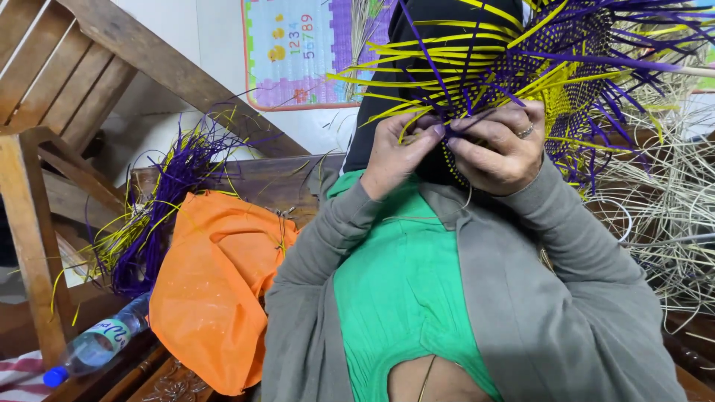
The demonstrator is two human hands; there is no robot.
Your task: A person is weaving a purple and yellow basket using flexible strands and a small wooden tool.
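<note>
Presently, the left hand (398,152) and the right hand (499,145) both pinch purple and yellow strips of the woven piece (566,67), held up at one o'clock. An orange cloth (212,298) lies at eight o'clock, a plastic bottle (93,346) beside it.

Two hands are in view: the left hand (397,152) and the right hand (497,145). One ring (526,132) sits on a finger. There is one woven piece (566,67) of purple and yellow strips, one loose bundle of strips (160,201), one orange cloth (212,286), one plastic bottle (97,344), one wall chart (298,48), and one pile of pale reeds (670,201).
</note>
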